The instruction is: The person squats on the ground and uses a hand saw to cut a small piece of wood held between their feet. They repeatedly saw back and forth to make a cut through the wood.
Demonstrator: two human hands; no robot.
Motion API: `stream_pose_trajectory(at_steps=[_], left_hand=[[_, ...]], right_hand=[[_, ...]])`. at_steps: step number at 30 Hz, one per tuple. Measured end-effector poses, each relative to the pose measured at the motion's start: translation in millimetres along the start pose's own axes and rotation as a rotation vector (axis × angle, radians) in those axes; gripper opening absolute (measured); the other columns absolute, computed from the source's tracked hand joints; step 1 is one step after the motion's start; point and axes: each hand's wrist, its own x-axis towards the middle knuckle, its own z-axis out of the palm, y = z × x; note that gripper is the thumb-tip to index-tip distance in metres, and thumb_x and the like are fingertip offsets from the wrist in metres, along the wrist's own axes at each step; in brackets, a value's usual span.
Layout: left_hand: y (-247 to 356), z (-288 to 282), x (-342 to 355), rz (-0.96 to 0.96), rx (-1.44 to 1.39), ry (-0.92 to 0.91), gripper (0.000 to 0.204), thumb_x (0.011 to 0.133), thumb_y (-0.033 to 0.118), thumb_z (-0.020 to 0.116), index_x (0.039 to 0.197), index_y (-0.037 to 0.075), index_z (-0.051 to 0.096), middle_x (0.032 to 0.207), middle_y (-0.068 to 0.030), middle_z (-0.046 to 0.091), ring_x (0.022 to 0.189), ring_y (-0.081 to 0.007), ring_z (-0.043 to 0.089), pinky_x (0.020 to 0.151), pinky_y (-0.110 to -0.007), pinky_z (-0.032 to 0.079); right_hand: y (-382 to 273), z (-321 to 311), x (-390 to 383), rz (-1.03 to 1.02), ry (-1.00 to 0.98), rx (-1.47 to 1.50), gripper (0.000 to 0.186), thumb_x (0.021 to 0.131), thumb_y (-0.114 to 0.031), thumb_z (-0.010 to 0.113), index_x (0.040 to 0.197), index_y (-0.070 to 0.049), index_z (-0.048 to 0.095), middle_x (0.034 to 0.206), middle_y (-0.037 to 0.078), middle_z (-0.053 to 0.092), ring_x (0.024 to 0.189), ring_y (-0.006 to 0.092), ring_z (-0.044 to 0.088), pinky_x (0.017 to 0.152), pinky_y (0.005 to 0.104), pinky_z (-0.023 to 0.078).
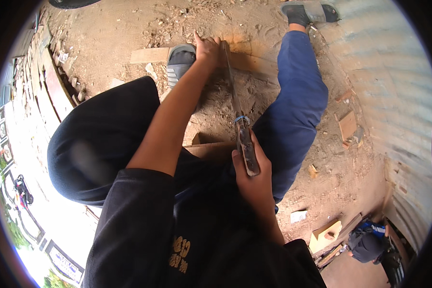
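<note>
A long hand tool with a narrow metal blade point(231, 81) points away from me, its far end beside my left hand. My right hand point(252, 173) is closed round its worn handle point(245, 144), which has a blue band near the blade. My left hand point(207, 50) rests at a brown wooden board point(245, 61) under the blade's far end, index finger raised and the other fingers curled at the wood; their exact grip is partly hidden. My sandaled foot point(180, 65) is just left of that hand, and another wooden piece point(209, 150) lies beneath my arms.
A corrugated metal wall point(389, 96) runs along the right, with scraps of board point(348, 125) at its foot. Planks point(45, 77) lie at the left. A person in dark clothing point(369, 242) is at the lower right. My other sandaled foot point(309, 13) is at the top.
</note>
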Motion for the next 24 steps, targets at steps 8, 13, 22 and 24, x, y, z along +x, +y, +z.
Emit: stream_pose_trajectory(at_steps=[8,13,22,24], left_hand=[[-2,1,0,-0.023,-0.12,-0.003,0.057,0.08,0.035,0.069,0.123,0.004,0.046,0.12,-0.0154,0.058,0.113,-0.0322,0.057,0.097,-0.057,0.041],[-2,17,10,-0.077,-0.2,0.085,0.048,0.085,0.03,0.062,0.122,0.004,0.048,0.119,-0.0152,0.058,0.112,-0.0325,0.056,0.093,-0.059,0.042],[8,11,7,-0.103,-0.207,0.054,0.05,0.085,0.03,0.063,0.124,0.003,0.048,0.122,-0.0166,0.057,0.113,-0.0323,0.055,0.092,-0.058,0.041],[0,18,17,-0.11,-0.18,0.068,0.05,0.085,0.031,0.063,0.124,0.003,0.048,0.123,-0.0165,0.056,0.114,-0.0316,0.055,0.093,-0.058,0.041]], right_hand=[[-4,-13,-48,-0.031,0.027,-0.085,0.05,0.09,-0.006,0.059,0.136,0.005,0.043,0.12,0.024,0.062,0.117,0.0285,0.059,0.098,0.0324,0.044],[-1,1,-10,0.041,0.019,0.001,0.048,0.091,-0.005,0.058,0.136,0.006,0.044,0.123,0.024,0.06,0.119,0.0287,0.058,0.1,0.033,0.042],[5,0,-2,0.026,0.039,-0.074,0.044,0.091,-0.008,0.061,0.131,0.007,0.049,0.115,0.027,0.063,0.111,0.0327,0.063,0.091,0.0343,0.048],[3,1,-7,-0.042,0.059,-0.08,0.044,0.091,-0.008,0.06,0.131,0.007,0.049,0.115,0.027,0.063,0.11,0.033,0.063,0.091,0.0341,0.048]])
